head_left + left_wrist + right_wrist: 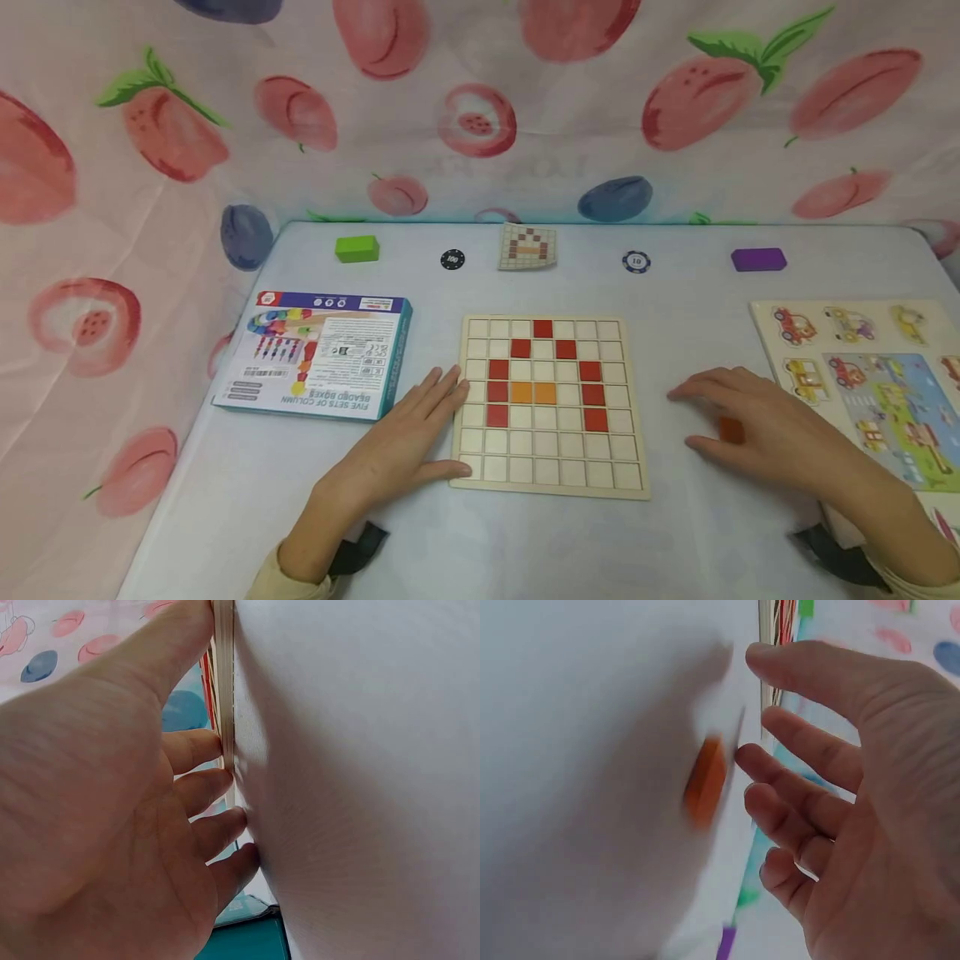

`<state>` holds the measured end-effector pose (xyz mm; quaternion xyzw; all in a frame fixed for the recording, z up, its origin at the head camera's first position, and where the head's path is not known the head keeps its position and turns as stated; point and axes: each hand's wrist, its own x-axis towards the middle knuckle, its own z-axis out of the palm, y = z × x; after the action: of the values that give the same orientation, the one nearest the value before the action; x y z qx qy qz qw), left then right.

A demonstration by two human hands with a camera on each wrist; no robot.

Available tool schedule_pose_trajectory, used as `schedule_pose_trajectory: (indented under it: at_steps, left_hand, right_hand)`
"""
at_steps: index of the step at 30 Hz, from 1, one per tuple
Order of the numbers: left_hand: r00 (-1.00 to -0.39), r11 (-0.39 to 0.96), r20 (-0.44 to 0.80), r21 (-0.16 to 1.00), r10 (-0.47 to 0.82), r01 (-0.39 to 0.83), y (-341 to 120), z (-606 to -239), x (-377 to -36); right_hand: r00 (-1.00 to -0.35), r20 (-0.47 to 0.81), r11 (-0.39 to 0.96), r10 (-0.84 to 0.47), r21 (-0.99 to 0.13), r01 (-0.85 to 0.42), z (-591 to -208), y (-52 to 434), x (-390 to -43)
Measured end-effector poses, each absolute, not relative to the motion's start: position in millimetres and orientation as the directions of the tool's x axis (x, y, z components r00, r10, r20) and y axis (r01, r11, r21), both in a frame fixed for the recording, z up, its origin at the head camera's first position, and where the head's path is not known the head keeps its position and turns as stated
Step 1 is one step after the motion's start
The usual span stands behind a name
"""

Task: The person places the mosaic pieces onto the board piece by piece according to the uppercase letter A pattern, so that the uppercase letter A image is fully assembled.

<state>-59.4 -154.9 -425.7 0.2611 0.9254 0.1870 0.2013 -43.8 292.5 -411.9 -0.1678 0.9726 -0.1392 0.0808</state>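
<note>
A square wooden grid board (551, 492) lies on the table, bearing several red tiles (592, 395) in an arch-like shape and two orange tiles (533, 392) side by side. My left hand (401, 442) rests along the board's left edge, its straight fingers and thumb touching it; the left wrist view shows the fingertips (229, 780) against that edge. Right of the board, my right hand (757, 433) hovers over the table with thumb and fingers spread apart. Below its palm is a loose orange tile (706, 784), blurred in the right wrist view and apart from the fingers.
A pattern card (528, 247) stands at the back between a black chip (452, 259) and a blue-white chip (636, 262). Green (357, 248) and purple blocks (758, 259) lie farther out. A boxed bead set (315, 354) is left; a picture puzzle board (817, 333) is right.
</note>
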Motion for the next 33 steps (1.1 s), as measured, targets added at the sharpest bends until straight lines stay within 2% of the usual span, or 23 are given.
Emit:
schedule_pose_trajectory:
  at_steps: [6, 13, 20, 28, 33]
  left_hand:
    - [-0.789, 0.804, -0.282, 0.441, 0.546, 0.399, -155, -425, -59]
    - [-0.791, 0.8, -0.276, 0.452, 0.546, 0.395, -155, -425, -58]
    - [-0.79, 0.8, -0.275, 0.448, 0.548, 0.399, -156, -425, -58]
    - [-0.789, 0.8, -0.278, 0.448, 0.548, 0.399, -156, -427, -58]
    - [-0.789, 0.798, -0.27, 0.445, 0.552, 0.406, -156, -426, -58]
  right_hand:
    - [-0.945, -0.098, 0.934, -0.312, -0.211, -0.287, -415, 323, -35]
    - [-0.954, -0.077, 0.942, -0.289, -0.201, -0.269, -415, 320, -37]
    - [-0.94, -0.018, 0.907, -0.34, -0.27, -0.323, -406, 272, -55]
    - [-0.856, 0.031, 0.811, -0.515, -0.304, -0.499, -408, 196, -84]
    - [-0.832, 0.02, 0.79, -0.555, -0.3, -0.534, -413, 175, -92]
